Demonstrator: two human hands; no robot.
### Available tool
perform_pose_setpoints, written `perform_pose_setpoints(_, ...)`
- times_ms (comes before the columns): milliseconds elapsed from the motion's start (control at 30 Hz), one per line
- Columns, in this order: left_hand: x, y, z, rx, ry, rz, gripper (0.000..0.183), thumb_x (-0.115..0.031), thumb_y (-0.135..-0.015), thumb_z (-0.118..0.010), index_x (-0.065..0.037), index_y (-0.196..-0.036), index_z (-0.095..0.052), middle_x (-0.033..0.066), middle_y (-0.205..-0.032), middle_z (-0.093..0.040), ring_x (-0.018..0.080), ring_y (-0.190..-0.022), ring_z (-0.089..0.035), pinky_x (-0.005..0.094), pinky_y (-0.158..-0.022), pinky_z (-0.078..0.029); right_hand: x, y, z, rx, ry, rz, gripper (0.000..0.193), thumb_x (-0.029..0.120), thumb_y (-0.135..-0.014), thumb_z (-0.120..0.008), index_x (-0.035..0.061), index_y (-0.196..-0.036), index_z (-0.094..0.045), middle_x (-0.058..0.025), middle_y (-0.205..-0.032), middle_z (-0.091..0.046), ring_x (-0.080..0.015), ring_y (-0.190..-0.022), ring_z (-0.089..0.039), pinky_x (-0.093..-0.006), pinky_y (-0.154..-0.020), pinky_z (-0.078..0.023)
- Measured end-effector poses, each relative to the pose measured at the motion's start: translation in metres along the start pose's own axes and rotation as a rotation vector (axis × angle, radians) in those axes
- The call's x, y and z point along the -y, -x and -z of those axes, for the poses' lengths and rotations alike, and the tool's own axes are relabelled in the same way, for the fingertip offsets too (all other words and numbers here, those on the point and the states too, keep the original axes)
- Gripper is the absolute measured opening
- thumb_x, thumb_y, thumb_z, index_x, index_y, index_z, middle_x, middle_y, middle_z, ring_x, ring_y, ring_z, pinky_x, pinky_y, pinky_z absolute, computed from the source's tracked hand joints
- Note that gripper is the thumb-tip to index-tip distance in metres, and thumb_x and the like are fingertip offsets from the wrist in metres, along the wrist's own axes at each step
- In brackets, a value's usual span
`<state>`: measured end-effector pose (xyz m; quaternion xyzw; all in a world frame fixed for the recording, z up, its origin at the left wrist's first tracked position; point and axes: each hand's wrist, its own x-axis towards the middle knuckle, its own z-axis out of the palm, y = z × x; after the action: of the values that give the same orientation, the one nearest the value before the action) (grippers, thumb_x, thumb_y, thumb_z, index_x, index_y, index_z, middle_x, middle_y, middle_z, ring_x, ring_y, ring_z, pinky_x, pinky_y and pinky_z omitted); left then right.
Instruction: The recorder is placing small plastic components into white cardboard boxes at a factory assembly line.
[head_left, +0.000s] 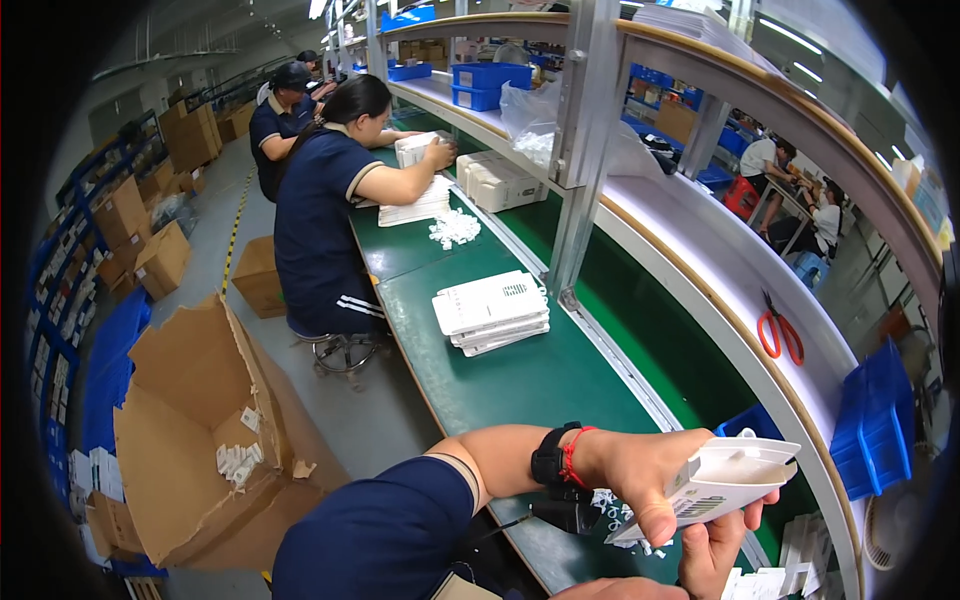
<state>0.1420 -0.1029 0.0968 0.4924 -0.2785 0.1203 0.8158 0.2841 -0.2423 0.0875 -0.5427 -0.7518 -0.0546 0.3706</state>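
Observation:
A small white open-topped carton (735, 478) with printed front and raised flaps is tilted in front of me at the lower right. My left hand (650, 475), with a black watch and a red cord at the wrist, is closed round it, thumb on its front face. From below, my right hand (712, 555) reaches the carton's lower side with bent fingers against it; part of that hand is hidden. Under the carton, small white pieces (610, 510) lie on the green bench (480, 380). Further up the bench rests a stack of flat white cartons (495, 312).
A big open cardboard box (200, 400) with some white pieces stands at my left. Beyond it, a co-worker (335, 200) sits handling white cartons. A metal post (580, 150) rises beside the bench. Red-handled scissors (778, 330) and a blue bin (872, 420) are at the right shelf.

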Motion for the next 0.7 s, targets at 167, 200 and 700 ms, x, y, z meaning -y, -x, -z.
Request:
perform_pose_setpoints(167,-0.002,0.003,-0.004,0.047,-0.051,0.015,0.119,-0.047,-0.053,-0.091,0.007,-0.141,-0.033,0.0130,-0.128,-0.051,0.0227,-0.122,-0.046,0.0358,-0.105,-0.033,-0.016,0.025,-0.014,-0.028,-0.385,-0.373,0.070,0.057,-0.087,-0.058,-0.0022,-0.124,-0.057,-0.0138,-0.130,-0.050,-0.0251,-0.128,-0.035,-0.0410,-0.103,-0.031)
perform_pose_setpoints(200,-0.004,0.003,-0.006,0.004,-0.037,0.042,0.118,-0.048,-0.053,-0.091,0.007,-0.140,-0.033,0.0136,-0.130,-0.051,0.0231,-0.122,-0.046,0.0359,-0.105,-0.032,-0.017,0.023,-0.009,0.038,-0.259,-0.318,0.070,0.059,-0.086,-0.058,-0.0016,-0.123,-0.058,-0.0130,-0.131,-0.050,-0.0246,-0.128,-0.036,-0.0409,-0.103,-0.031)
perform_pose_setpoints(700,0.005,0.013,0.000,-0.341,-0.262,-0.052,0.071,-0.045,-0.081,-0.072,0.004,-0.127,-0.049,0.0155,-0.122,-0.058,0.0270,-0.110,-0.056,0.0378,-0.097,-0.041,0.005,-0.011,0.016,0.007,-0.509,-0.110,0.013,0.008,-0.080,-0.068,-0.0030,-0.087,-0.068,-0.0148,-0.084,-0.069,-0.0306,-0.073,-0.068,-0.0335,-0.068,-0.053)
